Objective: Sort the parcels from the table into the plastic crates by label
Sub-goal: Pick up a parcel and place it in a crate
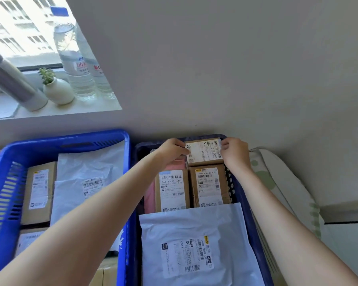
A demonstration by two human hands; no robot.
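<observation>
Fingers (180,149) of left hand (172,150) and right hand (235,151) pinched opposite ends of a small cardboard parcel (204,151) between them, at the far end of the dark crate (241,195); judged light, stiff, best gripped by its edges.

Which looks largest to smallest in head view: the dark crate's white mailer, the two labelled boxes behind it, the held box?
1. white mailer, nearest the camera.
2. left labelled box and right labelled box, alike.
3. held box, farthest; unsure.

Dark crate (235,190) full: far box (204,151) tight at 12 o'clock, white mailer (194,223) covering 6. Wall (215,79) blocks 12, bright blue crate (126,153) abuts 9, cushion (277,182) at 3. Reach from above.
</observation>
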